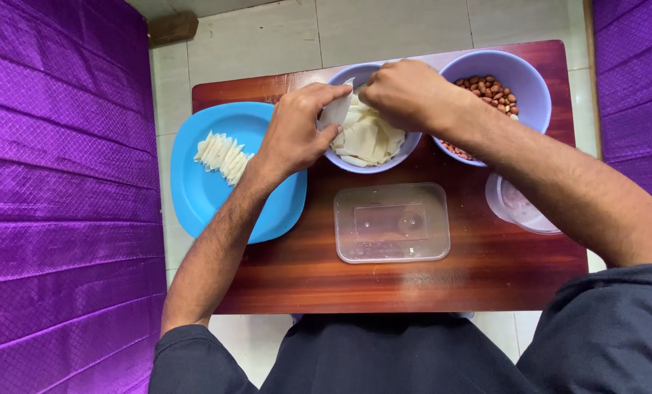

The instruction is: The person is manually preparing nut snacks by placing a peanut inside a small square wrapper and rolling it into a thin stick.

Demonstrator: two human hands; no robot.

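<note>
Holding: both hands meet over the middle bowl [406, 149] at the twelve o'clock edge of the low wooden table [304, 270]
Left hand: the left hand [295, 131] pinches one pale wrapper sheet [336, 111] between thumb and forefinger, lifted clear of the stack
Right hand: the right hand [407, 93] is curled, fingertips on or just beside the same sheet; whether it truly grips it is hard to tell, since the knuckles hide the contact
Key relation: the sheet sits directly between the two hands, tilted, its long side running roughly from one o'clock down to seven o'clock; the left hand has the clearer hold and is nearer
Stack: the remaining wrappers [366, 138] lie in the bowl just below the hands, too overlapped to count
Plate: one blue plate [202, 197] at nine o'clock carries a row of folded white pieces [224, 155], perhaps eight or so
Bowls: two lilac bowls; the second bowl [530, 80] at two o'clock holds peanuts [490, 89]
Containers: one clear rectangular box [391, 222] at centre, one small round tub [519, 208] at four o'clock
</note>
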